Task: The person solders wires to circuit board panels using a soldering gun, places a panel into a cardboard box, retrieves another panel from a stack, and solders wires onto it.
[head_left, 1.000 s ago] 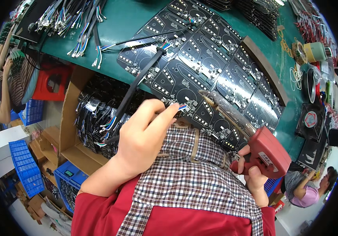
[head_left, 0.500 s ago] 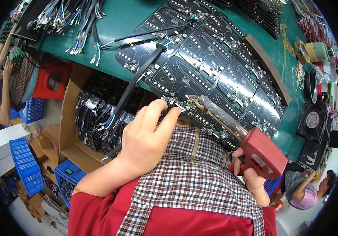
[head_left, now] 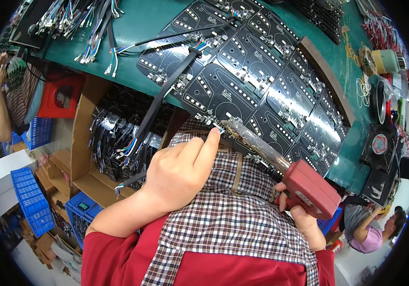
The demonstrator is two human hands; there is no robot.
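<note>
My left hand (head_left: 178, 171) is closed round a black cable (head_left: 133, 180), whose far length shows behind the wrist with bare coloured wire ends. At the index fingertip a small white-and-blue wire end (head_left: 220, 129) meets the near edge of the black circuit board panel (head_left: 230, 88). The palm hides the rest of the grip. My right hand (head_left: 299, 214) is wrapped round the handle of a red soldering gun (head_left: 311, 188). Its metal barrel points up and left, with the tip close to that wire end. Another black cable (head_left: 159, 97) with coloured wires lies across the panel's left part.
A dark bar (head_left: 328, 81) lies along the panel's right side on the green table (head_left: 133, 28). Bundles of wires (head_left: 61, 19) lie at the far left. Below the table edge stands a cardboard box (head_left: 83, 138) of wired boards. A fan (head_left: 380, 143) stands at right; people work on both sides.
The soldering gun has shifted slightly left and down, its tip nearer the wire end. My left hand has lowered a little, its fingers closer together. The panel has shifted slightly.
</note>
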